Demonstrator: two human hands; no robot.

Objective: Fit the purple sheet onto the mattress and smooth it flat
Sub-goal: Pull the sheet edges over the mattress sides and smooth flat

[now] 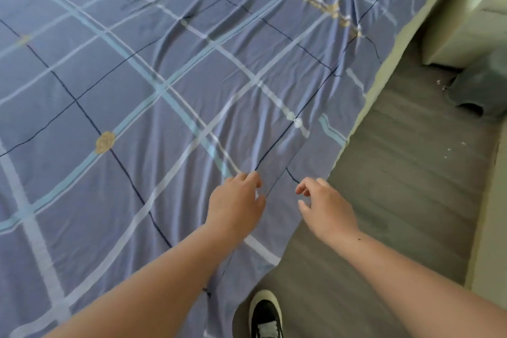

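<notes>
While the purple sheet [137, 77] lies spread over the mattress [392, 60], wrinkled near its side edge, two hands reach over that edge. The left hand [236, 206] curls on a fold; I cannot tell if it pinches. The right hand [326, 206] hangs loosely curled, holding nothing. One black shoe [264, 315] stands on the grey floor [397, 173].

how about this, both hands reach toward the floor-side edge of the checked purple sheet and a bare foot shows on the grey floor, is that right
Not quite: the head view shows no bare foot but a black-and-white shoe on the grey floor. The rest holds: left hand and right hand reach toward the floor-side edge of the checked purple sheet.
</notes>
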